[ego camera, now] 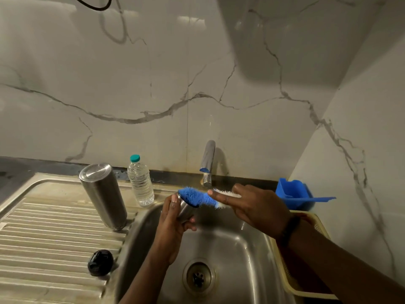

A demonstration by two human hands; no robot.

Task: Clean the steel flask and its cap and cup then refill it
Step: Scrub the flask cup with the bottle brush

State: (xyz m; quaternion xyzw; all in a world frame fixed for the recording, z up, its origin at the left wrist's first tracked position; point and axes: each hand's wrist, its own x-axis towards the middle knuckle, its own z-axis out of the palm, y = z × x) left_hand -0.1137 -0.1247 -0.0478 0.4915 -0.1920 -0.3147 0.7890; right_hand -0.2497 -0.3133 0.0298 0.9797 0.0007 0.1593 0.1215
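- While the steel cup (pixel 185 210) sits tilted over the sink basin (pixel 236 244) at the frame's centre, its mouth faces up and right, with the blue-bristled head of a bottle brush (pixel 194 197) touching the rim.
- The left hand (pixel 173 227) wraps the cup from the left, fingers curled round its side and thumb underneath, hiding most of the cup's wall.
- The right hand (pixel 256 207) grips the brush at its white bristled part, forefinger stretched straight along it toward the cup, other fingers closed round the handle; a dark band circles that wrist.
- Left of centre, the steel flask (pixel 103 195) stands mouth-down on the ribbed draining board (pixel 43 235), leaning in the wide-angle view, well apart from the hands.
- At lower left, the black cap (pixel 100 262) lies on the draining board near the basin's edge.
- Just right of the flask, a clear plastic water bottle (pixel 140 181) with a teal lid stands upright at the back of the sink.
- A chrome tap (pixel 207 162) rises behind the hands, against the marble-veined wall.
- At the right, a blue plastic scoop-like container (pixel 293 193) rests above a cream plastic basket (pixel 315 224), partly blocked by the right forearm.
- The drain (pixel 198 276) shows in the lower middle of the basin.
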